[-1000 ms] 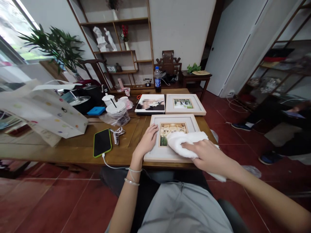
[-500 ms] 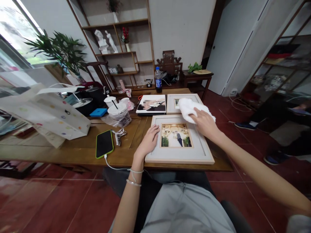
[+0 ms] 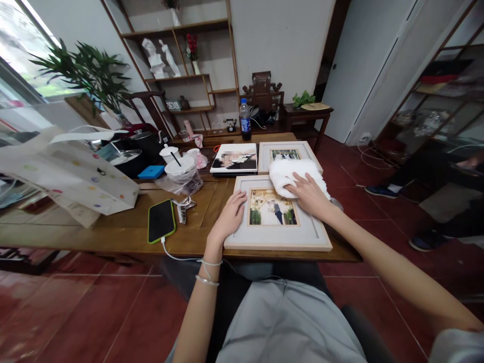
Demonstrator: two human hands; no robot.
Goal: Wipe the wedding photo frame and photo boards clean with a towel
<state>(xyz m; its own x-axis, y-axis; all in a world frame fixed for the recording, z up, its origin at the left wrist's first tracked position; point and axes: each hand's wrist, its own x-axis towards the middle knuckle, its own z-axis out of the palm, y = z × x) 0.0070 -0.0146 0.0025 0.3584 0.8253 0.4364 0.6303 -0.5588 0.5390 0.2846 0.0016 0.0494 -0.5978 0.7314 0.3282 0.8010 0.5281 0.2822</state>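
A framed photo with a pale wood edge and white mat lies flat at the table's front edge. My left hand rests on its left side, fingers stretched out and holding nothing. Over the frame's upper right part, my right hand presses on a white towel, its fingers on the cloth. The towel hides the frame's far right part and the top of the picture. Directly behind lies a second framed photo, partly covered by the towel.
Left of the second frame lies a photo album. A bottle stands behind. Leftward are a phone with a cable, a lidded cup in plastic, a blue box and a paper bag. Another person's legs show at right.
My right hand and the towel have moved toward me and slightly left, uncovering more of the rear frame's picture. My left hand keeps its place on the near frame.
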